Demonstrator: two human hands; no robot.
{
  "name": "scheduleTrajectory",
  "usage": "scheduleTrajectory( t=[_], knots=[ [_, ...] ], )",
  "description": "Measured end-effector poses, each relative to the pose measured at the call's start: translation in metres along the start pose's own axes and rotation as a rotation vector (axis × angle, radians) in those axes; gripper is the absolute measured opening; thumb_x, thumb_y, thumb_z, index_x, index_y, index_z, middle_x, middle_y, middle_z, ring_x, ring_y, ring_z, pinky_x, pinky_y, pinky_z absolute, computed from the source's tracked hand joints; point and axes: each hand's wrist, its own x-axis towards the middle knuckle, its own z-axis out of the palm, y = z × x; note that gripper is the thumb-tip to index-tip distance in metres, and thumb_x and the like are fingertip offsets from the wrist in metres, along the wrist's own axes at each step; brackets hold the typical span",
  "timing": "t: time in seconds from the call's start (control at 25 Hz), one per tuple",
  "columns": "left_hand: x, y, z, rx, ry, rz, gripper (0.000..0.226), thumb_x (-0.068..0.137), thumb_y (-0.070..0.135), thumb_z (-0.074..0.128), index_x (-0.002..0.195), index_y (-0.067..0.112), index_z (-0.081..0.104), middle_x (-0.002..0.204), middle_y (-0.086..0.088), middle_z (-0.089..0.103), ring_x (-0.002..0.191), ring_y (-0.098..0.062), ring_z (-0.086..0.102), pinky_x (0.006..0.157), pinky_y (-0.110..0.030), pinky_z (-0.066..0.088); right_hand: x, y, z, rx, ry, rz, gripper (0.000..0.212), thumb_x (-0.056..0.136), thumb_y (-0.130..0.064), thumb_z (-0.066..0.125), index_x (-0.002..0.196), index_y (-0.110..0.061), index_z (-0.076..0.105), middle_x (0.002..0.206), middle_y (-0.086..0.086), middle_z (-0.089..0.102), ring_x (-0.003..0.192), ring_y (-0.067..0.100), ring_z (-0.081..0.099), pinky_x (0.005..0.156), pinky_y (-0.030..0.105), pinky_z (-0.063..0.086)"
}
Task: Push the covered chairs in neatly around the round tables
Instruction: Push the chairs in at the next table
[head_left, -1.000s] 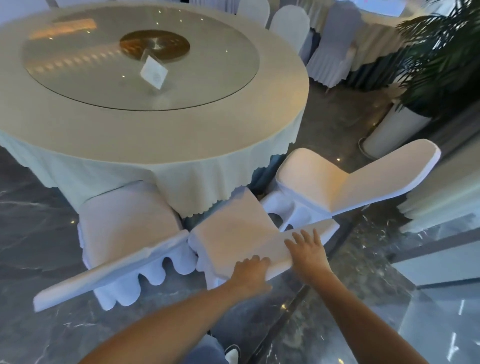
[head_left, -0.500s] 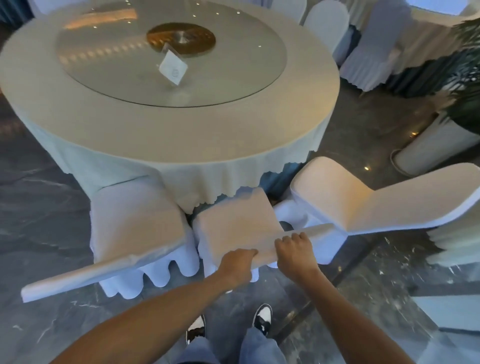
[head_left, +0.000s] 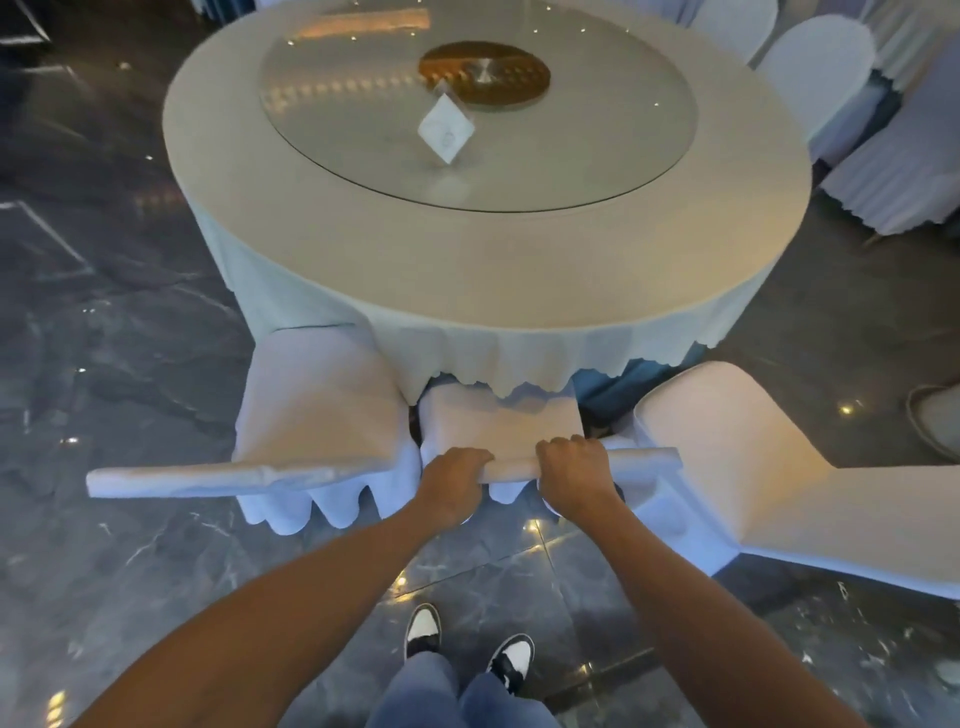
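Both fists are curled over the top rail of the middle chair (head_left: 498, 423): left hand (head_left: 456, 470), right hand (head_left: 571, 467). The rail runs left to right; the seat points at the round table (head_left: 332, 249), its front seemingly tucked under the tablecloth hem (head_left: 519, 358).

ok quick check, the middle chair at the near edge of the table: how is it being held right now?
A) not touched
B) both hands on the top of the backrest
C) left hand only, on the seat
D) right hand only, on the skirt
B: the left hand and the right hand both curl over the top edge of the middle chair backrest.
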Motion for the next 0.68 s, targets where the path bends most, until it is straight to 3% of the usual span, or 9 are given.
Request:
scheduleTrajectory(
  t=[0.2, 0.32, 0.48, 0.56, 0.68],
  knots=[
    [0.009, -0.010, -0.008, 0.000, 0.055, 0.022, 0.041, 0.095, 0.021, 0.057, 0.137, 0.023, 0.055, 0.133, -0.001, 0.061, 0.117, -0.024, 0.057, 0.093, -0.032, 0.044, 0.017, 0.001, -0.006, -0.026, -0.017, -0.022, 0.016, 0.093, -0.027, 0.056, 0.107, -0.021, 0.058, 0.096, -0.001, 0.065, 0.078, 0.016, 0.051, 0.075, 0.029, 0.040],
    [0.003, -0.032, -0.032, 0.124, 0.143, 0.036, 0.050, 0.090, 0.038, 0.063, 0.138, 0.025, 0.054, 0.130, 0.000, 0.063, 0.116, -0.023, 0.059, 0.096, -0.032, 0.042, 0.024, 0.005, -0.011, -0.053, -0.037, -0.023, 0.016, 0.092, -0.023, 0.054, 0.107, -0.020, 0.058, 0.096, 0.000, 0.065, 0.082, 0.018, 0.057, 0.077, 0.031, 0.042],
    [-0.014, -0.101, -0.080, 0.623, -0.039, -0.327, 0.065, 0.082, 0.050, 0.060, 0.140, 0.031, 0.038, 0.137, 0.002, 0.049, 0.129, -0.024, 0.042, 0.110, -0.047, 0.023, 0.026, 0.005, -0.012, -0.048, -0.063, -0.019, 0.018, 0.092, -0.024, 0.054, 0.110, -0.020, 0.056, 0.098, 0.000, 0.064, 0.086, 0.018, 0.058, 0.080, 0.031, 0.046],
    [-0.026, -0.130, -0.090, 0.713, -0.112, -0.445, 0.053, 0.082, 0.043, 0.059, 0.130, 0.028, 0.042, 0.123, 0.002, 0.053, 0.117, -0.023, 0.050, 0.108, -0.049, 0.029, 0.025, 0.006, -0.012, -0.037, -0.060, -0.020, 0.021, 0.094, -0.027, 0.055, 0.113, -0.021, 0.054, 0.101, 0.000, 0.064, 0.087, 0.017, 0.058, 0.082, 0.030, 0.046],
    [-0.035, -0.151, -0.091, 0.706, -0.113, -0.405, 0.032, 0.088, 0.028, 0.058, 0.120, 0.028, 0.051, 0.104, 0.005, 0.059, 0.097, -0.017, 0.060, 0.096, -0.038, 0.045, 0.022, 0.005, -0.010, -0.027, -0.032, -0.022, 0.028, 0.094, -0.032, 0.058, 0.119, -0.021, 0.052, 0.107, 0.001, 0.064, 0.091, 0.017, 0.059, 0.089, 0.031, 0.046]
  ],
)
